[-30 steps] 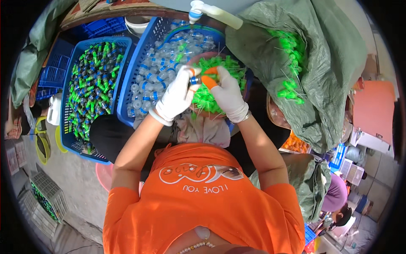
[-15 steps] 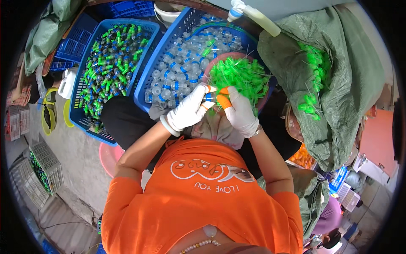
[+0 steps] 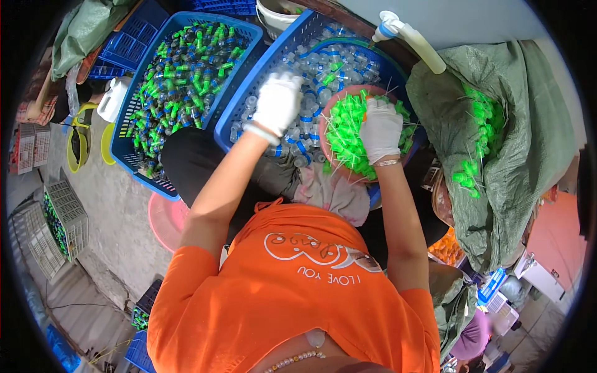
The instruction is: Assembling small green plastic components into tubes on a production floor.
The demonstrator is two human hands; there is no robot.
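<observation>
My left hand (image 3: 278, 102), in a white glove, is over the blue basket (image 3: 231, 94) of small clear bottles (image 3: 303, 148) with blue bands. Motion smears its fingers, so whether they hold anything is unclear. In the pink bowl (image 3: 324, 132), which sits at that basket's right side, my right hand (image 3: 381, 129) reaches down onto a heap of bright green caps with thin clear tubes (image 3: 346, 133). Orange shows at its gloved fingertips, which are partly hidden among the caps. A crumpled cloth (image 3: 333, 198) lies in front of the bowl, by my lap.
At left, a second blue basket (image 3: 118, 146) holds dark bottles with green tops (image 3: 186, 81). A green woven sack (image 3: 528, 124) with more green caps stands at right. A pink basin (image 3: 163, 221), a white jug (image 3: 114, 99) and grey crates (image 3: 67, 214) are on the left floor.
Both hands were together around a small blue-banded bottle; now they are apart. The left has moved up and left over the clear bottles, the right up and right into the green caps.
</observation>
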